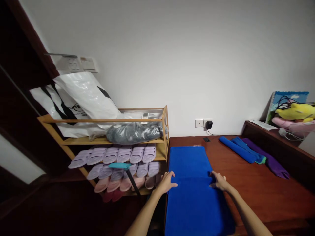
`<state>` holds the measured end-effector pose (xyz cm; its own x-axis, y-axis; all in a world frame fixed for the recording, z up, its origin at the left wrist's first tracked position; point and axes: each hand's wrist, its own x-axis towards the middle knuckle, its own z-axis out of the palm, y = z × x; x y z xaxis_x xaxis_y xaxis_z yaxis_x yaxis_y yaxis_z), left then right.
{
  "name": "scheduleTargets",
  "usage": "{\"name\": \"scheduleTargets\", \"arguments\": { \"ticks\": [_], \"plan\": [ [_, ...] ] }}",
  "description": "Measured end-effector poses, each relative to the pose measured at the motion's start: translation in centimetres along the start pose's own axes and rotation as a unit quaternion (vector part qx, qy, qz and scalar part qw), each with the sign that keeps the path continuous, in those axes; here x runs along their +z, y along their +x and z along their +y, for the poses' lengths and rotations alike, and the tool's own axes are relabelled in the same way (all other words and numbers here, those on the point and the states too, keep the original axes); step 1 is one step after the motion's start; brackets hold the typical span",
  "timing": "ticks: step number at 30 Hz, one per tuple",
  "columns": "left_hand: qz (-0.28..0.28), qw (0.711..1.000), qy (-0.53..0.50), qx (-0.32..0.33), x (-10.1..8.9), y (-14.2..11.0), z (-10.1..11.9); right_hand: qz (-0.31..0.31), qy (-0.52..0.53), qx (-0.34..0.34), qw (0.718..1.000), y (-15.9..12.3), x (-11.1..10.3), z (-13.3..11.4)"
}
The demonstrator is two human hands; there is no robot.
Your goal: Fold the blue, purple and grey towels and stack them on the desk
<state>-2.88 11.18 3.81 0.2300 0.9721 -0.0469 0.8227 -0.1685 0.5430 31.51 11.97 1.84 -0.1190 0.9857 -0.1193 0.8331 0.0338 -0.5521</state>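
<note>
A long blue towel (189, 203) lies spread flat on the reddish-brown wooden tabletop (256, 196), with a crease running across its middle. My left hand (167, 182) rests at the towel's left edge beside that crease, thumb and fingers apart. At the opposite edge, my right hand (219, 182) touches the cloth near the other end of the crease, its thumb and forefinger also spread. The undersides of both hands are hidden. Farther right lie a rolled blue towel (237, 149), another folded blue cloth (248, 149) with a green edge and a purple cloth (267, 159).
Left of the table stands a wooden shoe rack (113, 141) with several lilac and pink slippers (124, 154), white bags (86, 95) and a plastic-wrapped dark bundle (137, 131). A black plug (209, 125) sits in the wall. A raised ledge holds a yellow plush toy (295, 112).
</note>
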Motion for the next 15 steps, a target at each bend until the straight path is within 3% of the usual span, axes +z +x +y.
{"name": "scheduleTargets", "arguments": {
  "ticks": [5,9,13,15],
  "plan": [
    [0.005,0.996,-0.093,-0.009,-1.0,-0.2,-0.7,-0.025,0.085,-0.008,0.996,-0.9,-2.5,0.0],
    [0.002,0.984,-0.179,0.023,-3.8,-2.9,-0.2,-0.027,0.174,-0.049,0.983,-4.3,-4.8,-1.0],
    [-0.065,0.935,-0.345,0.055,-7.3,-6.3,1.5,0.001,0.322,-0.061,0.945,-8.4,-7.1,-3.1],
    [-0.074,0.914,-0.395,0.051,-8.6,-7.5,2.6,0.026,0.358,-0.045,0.932,-10.0,-8.1,-4.2]
  ]
}}
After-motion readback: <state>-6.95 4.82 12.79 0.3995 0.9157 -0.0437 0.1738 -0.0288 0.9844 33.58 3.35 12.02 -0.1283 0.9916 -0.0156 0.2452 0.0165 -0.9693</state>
